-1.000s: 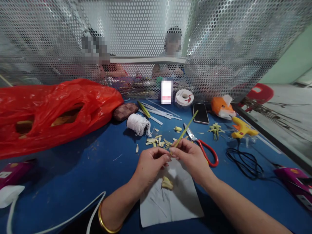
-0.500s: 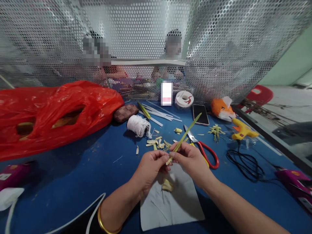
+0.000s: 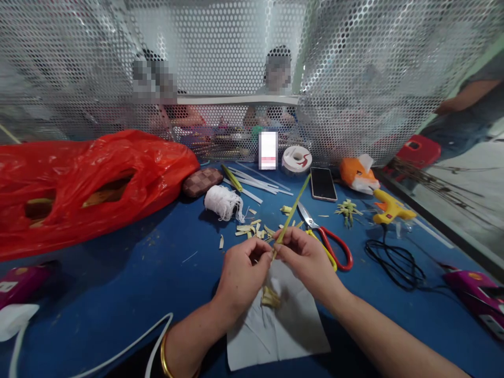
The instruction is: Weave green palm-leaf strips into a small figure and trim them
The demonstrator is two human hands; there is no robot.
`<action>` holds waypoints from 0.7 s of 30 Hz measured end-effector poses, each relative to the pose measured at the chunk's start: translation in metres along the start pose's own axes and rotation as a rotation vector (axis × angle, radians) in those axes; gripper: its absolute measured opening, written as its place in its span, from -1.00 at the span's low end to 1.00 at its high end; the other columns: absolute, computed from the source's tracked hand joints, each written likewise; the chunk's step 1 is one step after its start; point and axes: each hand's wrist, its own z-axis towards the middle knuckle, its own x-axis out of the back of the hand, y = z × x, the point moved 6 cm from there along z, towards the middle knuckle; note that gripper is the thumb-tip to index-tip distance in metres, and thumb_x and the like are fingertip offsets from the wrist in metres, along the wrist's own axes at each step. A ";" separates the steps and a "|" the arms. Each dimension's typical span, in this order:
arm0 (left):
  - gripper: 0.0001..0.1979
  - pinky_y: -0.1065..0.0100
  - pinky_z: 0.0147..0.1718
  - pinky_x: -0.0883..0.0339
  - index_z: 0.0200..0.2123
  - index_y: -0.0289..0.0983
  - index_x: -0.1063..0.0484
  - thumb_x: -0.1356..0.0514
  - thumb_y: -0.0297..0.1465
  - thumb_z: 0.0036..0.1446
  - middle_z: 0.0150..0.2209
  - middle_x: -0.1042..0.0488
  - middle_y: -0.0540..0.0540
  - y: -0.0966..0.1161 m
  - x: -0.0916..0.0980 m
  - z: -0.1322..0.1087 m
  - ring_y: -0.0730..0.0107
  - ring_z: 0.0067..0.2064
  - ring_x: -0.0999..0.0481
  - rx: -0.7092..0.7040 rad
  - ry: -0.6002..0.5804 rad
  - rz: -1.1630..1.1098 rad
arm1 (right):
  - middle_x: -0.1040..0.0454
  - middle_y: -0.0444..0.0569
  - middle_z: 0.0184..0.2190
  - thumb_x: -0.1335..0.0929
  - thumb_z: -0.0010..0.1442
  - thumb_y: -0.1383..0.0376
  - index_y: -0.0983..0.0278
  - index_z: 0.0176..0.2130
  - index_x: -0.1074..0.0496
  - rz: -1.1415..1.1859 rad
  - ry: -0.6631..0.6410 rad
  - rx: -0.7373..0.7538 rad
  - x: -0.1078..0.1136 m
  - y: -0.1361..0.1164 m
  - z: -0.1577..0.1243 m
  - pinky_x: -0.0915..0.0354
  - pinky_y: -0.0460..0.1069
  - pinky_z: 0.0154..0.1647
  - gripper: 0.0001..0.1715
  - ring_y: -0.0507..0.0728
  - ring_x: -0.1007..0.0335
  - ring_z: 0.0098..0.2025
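My left hand and my right hand meet above a white sheet of paper on the blue table. Both pinch the lower end of a long green leaf strip that slants up and away to the right. A small folded yellow leaf piece lies on the paper just below my hands. A gold bangle circles my left wrist.
Red-handled scissors, leaf scraps, white thread, a phone, tape roll, yellow glue gun with black cord and a red plastic bag surround me. Perforated metal screens wall the table; people sit behind, one stands right.
The leaf strip has tilted more upright and its tip swung left. My hands closed a little nearer each other. A person has come into view at the far right.
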 end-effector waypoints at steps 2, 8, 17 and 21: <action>-0.90 0.40 -0.46 -0.25 -0.46 -0.25 -0.47 -0.17 -0.41 0.03 -0.52 -0.49 0.02 0.000 0.001 0.001 0.41 -0.48 -0.42 0.020 0.010 -0.003 | -0.42 -0.16 -0.47 -0.41 0.02 0.27 0.26 -0.34 -0.41 0.022 -0.024 0.007 -0.001 0.000 0.001 -0.29 -0.05 -0.36 -0.85 0.05 -0.34 -0.42; -0.87 0.36 -0.37 -0.24 -0.42 -0.22 -0.47 -0.12 -0.48 0.08 -0.43 -0.52 0.00 0.009 0.001 -0.005 0.37 -0.38 -0.47 -0.161 0.051 0.273 | -0.44 -0.10 -0.35 -0.39 -0.02 0.34 0.25 -0.41 -0.34 -0.059 0.022 0.031 0.000 0.003 -0.001 -0.29 -0.04 -0.34 -0.88 0.06 -0.32 -0.37; -0.88 0.36 -0.37 -0.24 -0.45 -0.23 -0.41 -0.12 -0.48 0.11 -0.44 -0.49 0.00 0.015 -0.006 -0.012 0.38 -0.39 -0.46 -0.238 -0.007 0.266 | -0.43 -0.11 -0.43 -0.26 0.07 0.39 0.23 -0.28 -0.34 -0.382 0.022 0.109 -0.001 -0.004 -0.009 -0.28 -0.02 -0.38 -0.84 0.11 -0.37 -0.40; -0.87 0.37 -0.39 -0.32 -0.41 -0.24 -0.43 -0.23 -0.30 0.09 -0.44 -0.51 0.00 0.006 0.003 -0.002 0.36 -0.40 -0.48 -0.067 0.061 -0.034 | -0.52 -0.03 -0.35 -0.22 0.12 0.42 0.24 -0.13 -0.33 -0.673 -0.086 0.225 -0.012 -0.010 -0.017 -0.27 0.01 -0.35 -0.71 0.18 -0.45 -0.34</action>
